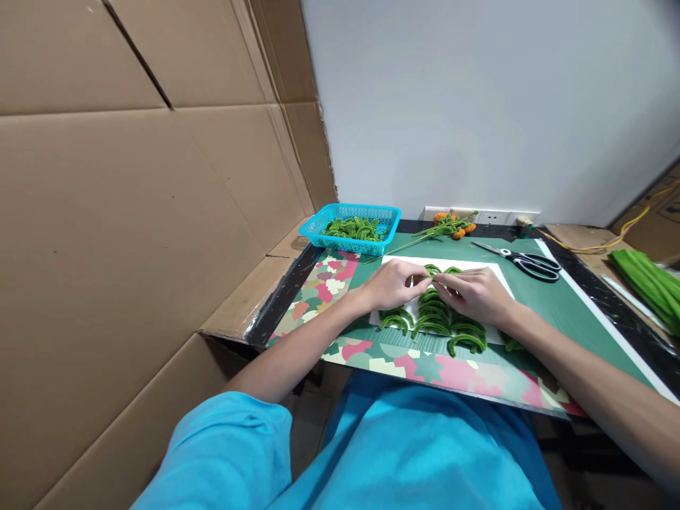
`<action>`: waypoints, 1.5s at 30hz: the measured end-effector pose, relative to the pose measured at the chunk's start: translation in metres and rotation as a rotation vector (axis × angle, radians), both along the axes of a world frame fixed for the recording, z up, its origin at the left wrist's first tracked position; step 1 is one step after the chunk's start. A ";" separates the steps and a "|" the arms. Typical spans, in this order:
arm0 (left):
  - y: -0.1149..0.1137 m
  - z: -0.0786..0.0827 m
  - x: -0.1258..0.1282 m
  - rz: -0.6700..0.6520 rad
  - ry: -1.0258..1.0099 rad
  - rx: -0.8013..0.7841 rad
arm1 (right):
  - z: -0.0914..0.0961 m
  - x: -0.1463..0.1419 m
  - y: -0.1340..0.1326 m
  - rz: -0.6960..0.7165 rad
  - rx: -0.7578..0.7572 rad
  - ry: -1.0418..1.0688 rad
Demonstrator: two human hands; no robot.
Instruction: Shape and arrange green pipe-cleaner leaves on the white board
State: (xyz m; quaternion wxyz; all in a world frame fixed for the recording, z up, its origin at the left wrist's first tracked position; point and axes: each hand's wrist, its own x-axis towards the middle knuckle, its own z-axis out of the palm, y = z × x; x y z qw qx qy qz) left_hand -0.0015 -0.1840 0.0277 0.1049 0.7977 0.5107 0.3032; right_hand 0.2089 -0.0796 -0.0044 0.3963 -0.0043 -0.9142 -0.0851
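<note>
In front of a pale wall (478,106), over the tabletop (576,312), the left hand (397,283) and right hand (475,294) seem to pinch a green bit (433,279) above the far end of the curved green strips (433,312), maybe shaping it, which calls for soft, steady fingertips next.

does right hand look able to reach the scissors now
Probably yes: the scissors lie on the green mat beyond the right hand, nothing standing between, though that hand looks busy.
</note>
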 end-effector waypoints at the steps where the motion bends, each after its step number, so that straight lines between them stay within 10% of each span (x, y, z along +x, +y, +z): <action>1: 0.000 0.000 0.000 -0.004 0.010 0.001 | 0.000 0.000 0.000 -0.003 0.000 -0.006; 45: 0.003 -0.010 -0.005 -0.019 0.174 -0.026 | -0.001 -0.001 0.000 -0.015 -0.063 -0.204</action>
